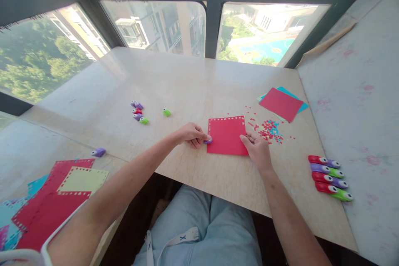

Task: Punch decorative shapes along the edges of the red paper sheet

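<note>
A red paper square (227,136) lies flat on the beige table (187,79) in front of me, with small punched holes along its top and left edges. My left hand (191,134) grips a small purple paper punch (208,140) at the sheet's left edge. My right hand (257,149) rests on the sheet's right edge and pins it down with the fingertips. Red and blue punched confetti (269,129) is scattered just right of the sheet.
Red and blue sheets (282,104) are stacked at the back right. Several larger punches (328,178) lie in a row at the right. Small punches (139,113) and a green one (166,112) sit left of centre, a purple one (98,152) further left. Punched sheets (56,197) pile up at the lower left.
</note>
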{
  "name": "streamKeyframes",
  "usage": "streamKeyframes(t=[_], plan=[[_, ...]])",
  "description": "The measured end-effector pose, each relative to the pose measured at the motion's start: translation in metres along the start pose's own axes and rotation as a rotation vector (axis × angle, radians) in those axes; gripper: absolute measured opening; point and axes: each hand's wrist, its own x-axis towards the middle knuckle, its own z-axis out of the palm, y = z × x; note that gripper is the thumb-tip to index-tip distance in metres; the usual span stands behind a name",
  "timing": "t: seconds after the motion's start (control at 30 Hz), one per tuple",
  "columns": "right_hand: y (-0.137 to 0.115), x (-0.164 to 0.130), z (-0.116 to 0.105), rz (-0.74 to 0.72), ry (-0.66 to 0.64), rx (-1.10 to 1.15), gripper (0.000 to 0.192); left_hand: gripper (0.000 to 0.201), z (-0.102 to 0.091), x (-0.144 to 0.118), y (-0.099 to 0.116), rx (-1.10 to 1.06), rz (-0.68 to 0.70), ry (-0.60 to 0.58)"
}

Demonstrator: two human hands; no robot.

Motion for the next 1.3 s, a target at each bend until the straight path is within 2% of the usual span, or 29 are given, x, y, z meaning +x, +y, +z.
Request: streamKeyframes(t=[0.2,0.47,0.67,0.83,0.97,1.13,1.3], plan=[[0.002,0.000,0.000,-0.026,0.050,0.007,0.050,0.043,-0.005,0.002,-0.005,-0.055,0.017,-0.027],[0.003,-0.001,-0.003,-0.008,0.061,0.088,0.052,0.042,0.004,-0.004,-0.020,-0.117,0.288,0.215],[0.006,-0.002,-0.007,-0.046,0.091,0.100,0.045,0.064,0.017,-0.010,-0.025,0.017,0.380,0.234],[0.014,0.000,-0.009,-0.062,0.217,0.142,0.050,0.041,0.020,-0.007,-0.027,0.088,0.388,0.285],[0.018,0.002,-0.011,-0.043,0.259,0.189,0.052,0.036,0.021,-0.009,-0.030,-0.076,0.474,0.413],[0.012,-0.001,-0.010,-0.067,0.212,0.133,0.051,0.039,0.025,-0.009,-0.038,-0.400,0.597,0.623],[0.001,-0.010,0.003,-0.150,0.022,0.001,0.050,0.039,0.032,-0.008,-0.039,-0.439,0.617,0.694]])
